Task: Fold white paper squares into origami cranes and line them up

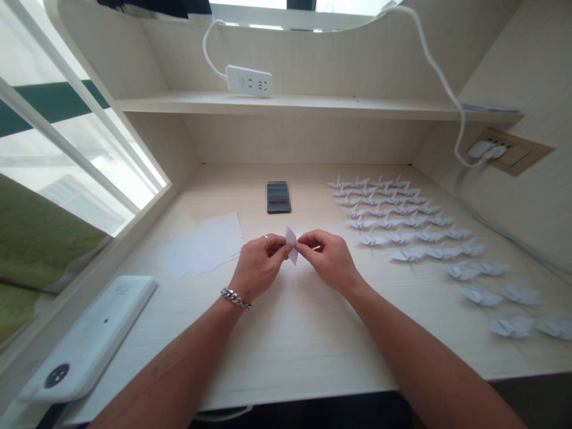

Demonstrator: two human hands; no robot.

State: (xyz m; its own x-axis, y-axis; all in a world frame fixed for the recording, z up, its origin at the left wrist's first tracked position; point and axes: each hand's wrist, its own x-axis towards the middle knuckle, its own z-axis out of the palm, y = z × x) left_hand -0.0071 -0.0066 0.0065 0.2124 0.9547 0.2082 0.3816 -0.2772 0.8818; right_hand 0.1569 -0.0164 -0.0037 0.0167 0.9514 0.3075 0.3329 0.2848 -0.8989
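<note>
My left hand (258, 266) and my right hand (328, 257) meet above the middle of the desk (286, 333). Both pinch a small folded piece of white paper (292, 244) that stands upright between the fingertips. The left hand wears a ring and a chain bracelet. To the left of the hands lie several flat white paper sheets (203, 245). To the right, several finished white paper cranes (402, 220) lie in rows that run toward the desk's right front.
A dark phone (278, 197) lies behind the hands. A white flat device (87, 339) rests at the front left edge. A white power strip (249, 80) sits on the shelf, its cable running to a wall socket (489, 150) at right. A window frame borders the left.
</note>
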